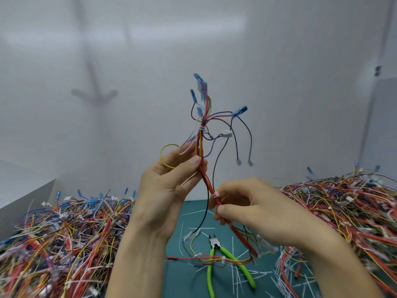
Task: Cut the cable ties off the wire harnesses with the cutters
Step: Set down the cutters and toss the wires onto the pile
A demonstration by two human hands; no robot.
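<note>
- The left hand [167, 186] is raised, with thumb and fingers closed round the middle of a wire harness [208, 181] that stands nearly upright.
- The right hand [247, 205], at 4 o'clock from the left, pinches the harness's red bundle just below a white cable tie [215, 194].
- A second tie [201, 128] binds the wires at 12 o'clock from the left thumb, and blue-tipped leads fan out above it.
- The green-handled cutters [216, 246] lie untouched on the green table [182, 280], at 6 o'clock from the hands, with their jaws pointing to about 11 o'clock.
- Another harness [206, 258] lies across the cutters' handles.
- White tie offcuts [236, 274] are scattered around the cutters.
- Tangled harness piles fill the table at 9 o'clock [64, 244] and 3 o'clock [343, 211].
</note>
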